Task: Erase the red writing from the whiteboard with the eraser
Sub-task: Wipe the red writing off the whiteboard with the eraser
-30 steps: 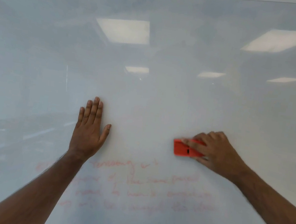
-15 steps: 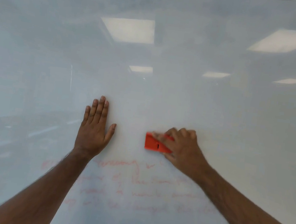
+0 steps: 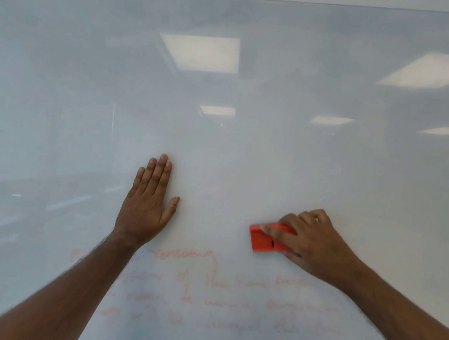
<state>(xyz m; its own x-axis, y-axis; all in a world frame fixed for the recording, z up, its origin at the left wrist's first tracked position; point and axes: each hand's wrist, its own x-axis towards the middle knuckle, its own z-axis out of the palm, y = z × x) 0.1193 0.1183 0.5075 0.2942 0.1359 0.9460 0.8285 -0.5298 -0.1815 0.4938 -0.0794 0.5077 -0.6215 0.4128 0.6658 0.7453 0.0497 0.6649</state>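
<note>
Head view, the only one.

Noted large glossy white whiteboard (image 3: 248, 150) filling the frame, with reflected ceiling light panels (image 3: 201, 52) in its upper part. Found left hand (image 3: 147, 202) flat against the board, fingers straight and together, thumb out to the side, holding nothing; apparently bracing. Found right hand (image 3: 313, 241) curled round a small red-orange rectangular block eraser (image 3: 264, 239), fingers over its top edge and thumb side underneath, block pressed to the board. Placed eraser to the right of the left hand, well apart from it, and just above the faint red handwritten writing (image 3: 202, 289). Counted roughly four or five lines of that writing, pale and smeared, illegible, running below both hands, partly hidden by the left forearm. Saw only the faintest pink haze level with the eraser.

Judged step in hand: sweeping across the top line. Judged task roughly partway, most lines untouched. Recommended for a clean pass: keep the eraser face flat rather than on an edge, press evenly, drop one line lower, overlap strokes, shift the bracing left forearm off the text before reaching it. Flagged risk of smearing rather than lifting the ink.
</note>
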